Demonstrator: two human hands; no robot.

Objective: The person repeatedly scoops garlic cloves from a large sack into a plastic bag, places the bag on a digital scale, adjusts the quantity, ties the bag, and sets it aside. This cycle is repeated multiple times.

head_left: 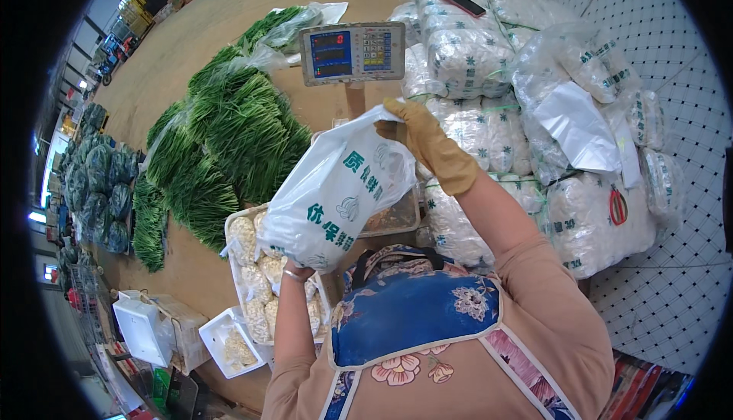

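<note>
A white plastic bag [336,191] with green print hangs between my hands. My right hand [427,141], in a tan rubber glove, is closed on its upper right corner. My left hand [298,267] is at the bottom of the bag, mostly hidden by it, so its fingers do not show. Below and left of the bag is a white crate [253,302] of bagged pale, cream-coloured food. Behind the bag stand a digital scale display [352,53] on a post and a partly hidden tray [385,225].
Piles of green leafy stalks [229,137] lie on the left. Wrapped white bundles [477,130], with a phone [463,2] on top, are stacked at the right beside a tiled surface [657,282]. Foam boxes [137,328] sit at lower left; dark-wrapped bundles [98,179] are farther left.
</note>
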